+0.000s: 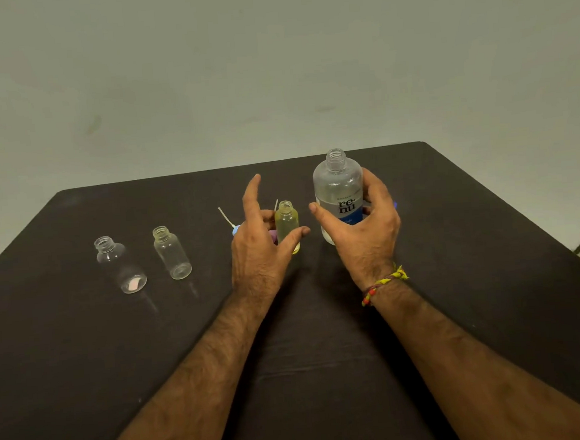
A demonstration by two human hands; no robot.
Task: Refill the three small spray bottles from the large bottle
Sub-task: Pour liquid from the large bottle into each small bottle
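Observation:
The large clear bottle with a "re-nu" label stands uncapped on the black table, right of centre. My right hand wraps around it, fingers behind, thumb at its left side. Just left of it stands a small yellowish bottle, uncapped. My left hand holds it, thumb across its front, fingers behind, index finger raised. Two more small clear bottles stand open to the left: one near centre-left, the other further left.
Spray tops lie behind my left hand: a blue one with a white dip tube, a purple one, and another tube tip. A blue piece peeks out behind my right hand. A pale wall rises beyond the table's far edge.

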